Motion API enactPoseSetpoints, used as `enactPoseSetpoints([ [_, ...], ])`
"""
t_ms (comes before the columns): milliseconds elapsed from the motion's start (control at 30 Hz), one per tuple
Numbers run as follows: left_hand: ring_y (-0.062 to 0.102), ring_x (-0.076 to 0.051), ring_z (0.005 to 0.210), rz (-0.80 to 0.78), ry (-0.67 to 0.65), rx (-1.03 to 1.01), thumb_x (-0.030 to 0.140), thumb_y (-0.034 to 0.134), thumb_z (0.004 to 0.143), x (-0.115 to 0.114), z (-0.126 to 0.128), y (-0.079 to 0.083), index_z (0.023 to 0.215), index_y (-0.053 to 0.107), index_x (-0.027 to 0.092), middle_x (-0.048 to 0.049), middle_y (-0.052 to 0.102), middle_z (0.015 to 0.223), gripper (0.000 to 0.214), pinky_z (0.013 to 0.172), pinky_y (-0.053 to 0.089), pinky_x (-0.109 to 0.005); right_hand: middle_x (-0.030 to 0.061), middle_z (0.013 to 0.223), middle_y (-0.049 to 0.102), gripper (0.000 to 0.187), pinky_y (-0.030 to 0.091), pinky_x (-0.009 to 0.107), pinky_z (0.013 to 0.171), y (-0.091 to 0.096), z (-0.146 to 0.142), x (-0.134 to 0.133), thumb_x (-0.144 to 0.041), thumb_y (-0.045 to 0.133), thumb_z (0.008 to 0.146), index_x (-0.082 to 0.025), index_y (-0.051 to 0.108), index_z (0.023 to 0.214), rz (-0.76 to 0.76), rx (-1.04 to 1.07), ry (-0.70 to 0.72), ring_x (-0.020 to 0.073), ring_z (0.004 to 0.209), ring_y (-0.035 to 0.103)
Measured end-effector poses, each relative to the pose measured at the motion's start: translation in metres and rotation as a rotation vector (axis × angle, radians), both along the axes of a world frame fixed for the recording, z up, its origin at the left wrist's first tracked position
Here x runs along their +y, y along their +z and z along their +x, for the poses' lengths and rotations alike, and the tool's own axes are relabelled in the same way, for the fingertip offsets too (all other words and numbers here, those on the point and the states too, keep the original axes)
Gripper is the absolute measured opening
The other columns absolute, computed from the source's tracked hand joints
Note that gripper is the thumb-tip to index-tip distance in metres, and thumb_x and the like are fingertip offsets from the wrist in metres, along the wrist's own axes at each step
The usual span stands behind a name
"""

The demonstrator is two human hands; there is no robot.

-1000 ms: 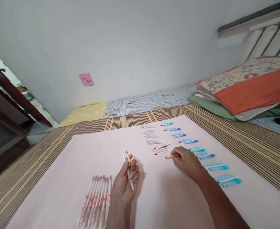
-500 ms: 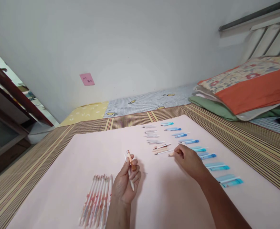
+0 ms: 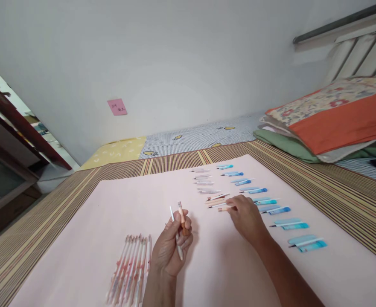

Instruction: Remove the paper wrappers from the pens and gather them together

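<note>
My left hand (image 3: 175, 238), raised above the pink sheet, is closed around a slim white pen part (image 3: 179, 250) and an orange-brown pen part (image 3: 182, 218), both tilted upward. My right hand (image 3: 247, 215) is low over the sheet with its fingers together at a pale orange pen part (image 3: 222, 209), whose end sticks out to the left. Just beyond those fingertips lie an orange pen part (image 3: 215, 202) and a dark-tipped refill (image 3: 218, 205). Whole pens (image 3: 130, 268) with pink patterns lie side by side left of my left hand.
Blue pen parts (image 3: 295, 226), with refills among them, form a slanting column on the right. Greyish-white pen parts (image 3: 203, 183) lie farther back. The pink sheet (image 3: 88, 230) rests on a striped mat (image 3: 319, 192). Folded bedding (image 3: 335, 115) is piled at right.
My right hand has shifted slightly left and laid the pale orange part lower, near the refill. My left hand has moved slightly right, turning its two pen parts more upright and apart.
</note>
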State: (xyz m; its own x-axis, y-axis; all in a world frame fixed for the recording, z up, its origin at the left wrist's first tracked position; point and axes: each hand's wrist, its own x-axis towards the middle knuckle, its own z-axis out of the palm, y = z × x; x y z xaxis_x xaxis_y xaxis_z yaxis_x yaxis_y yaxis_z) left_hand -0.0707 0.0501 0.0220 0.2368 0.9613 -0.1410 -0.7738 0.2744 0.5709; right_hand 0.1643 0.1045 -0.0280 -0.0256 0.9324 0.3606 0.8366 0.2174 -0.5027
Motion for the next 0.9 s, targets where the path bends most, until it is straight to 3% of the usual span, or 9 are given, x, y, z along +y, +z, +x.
enactPoseSetpoints([
  [167,0.029,0.001,0.043,-0.055,-0.026,-0.058,0.022,0.072,0.084,0.0,0.001,-0.001,0.094,0.07,0.008,0.0004,0.057,0.069,0.017,0.039,0.027,-0.012,0.0072,0.096,0.066,0.018,0.037,0.032,0.076,0.004,-0.029,-0.004,-0.011,0.055,0.087,-0.021,0.07,0.087,0.002,-0.125,0.119,0.024,0.091,0.053],
  [467,0.025,0.0,0.044,0.039,-0.058,-0.023,0.026,0.063,0.091,-0.001,0.001,-0.004,0.095,0.069,0.012,-0.0009,0.059,0.071,0.015,0.04,0.025,-0.013,0.0068,0.081,0.062,0.029,0.029,0.033,0.068,-0.01,-0.044,0.0,-0.006,0.049,0.092,-0.02,0.061,0.069,-0.029,-0.222,0.114,0.0233,0.083,0.053],
  [633,0.025,0.0,0.043,0.059,-0.06,-0.023,0.024,0.062,0.092,-0.001,0.002,-0.004,0.093,0.068,0.012,-0.0012,0.059,0.071,0.013,0.041,0.025,-0.013,0.0061,0.077,0.06,0.029,0.032,0.031,0.067,-0.015,-0.046,-0.001,-0.003,0.046,0.09,-0.02,0.057,0.07,-0.048,-0.148,0.104,0.0199,0.073,0.053],
  [733,0.027,0.0,0.044,0.023,-0.056,-0.037,0.024,0.061,0.092,-0.001,0.002,-0.005,0.096,0.069,0.012,-0.0015,0.059,0.071,0.015,0.041,0.026,-0.013,0.0062,0.077,0.059,0.026,0.033,0.03,0.065,-0.016,-0.046,-0.001,0.002,0.046,0.082,-0.019,0.055,0.07,-0.054,-0.063,0.098,0.0196,0.072,0.053],
  [833,0.032,-0.001,0.045,-0.032,-0.034,-0.088,0.024,0.062,0.091,0.001,0.001,-0.008,0.099,0.068,0.012,-0.0013,0.057,0.073,0.016,0.041,0.027,-0.013,0.004,0.075,0.058,0.025,0.036,0.028,0.066,-0.011,-0.046,-0.003,0.004,0.045,0.074,-0.019,0.055,0.072,-0.062,0.061,0.098,0.0175,0.07,0.053],
  [900,0.034,-0.001,0.046,-0.054,-0.016,-0.122,0.023,0.063,0.091,0.002,0.001,-0.01,0.098,0.068,0.012,-0.0014,0.058,0.075,0.014,0.041,0.027,-0.014,0.0008,0.07,0.057,0.021,0.039,0.026,0.064,-0.002,-0.05,-0.009,0.0,0.046,0.076,-0.019,0.055,0.075,-0.08,0.162,0.129,0.0154,0.065,0.053],
])
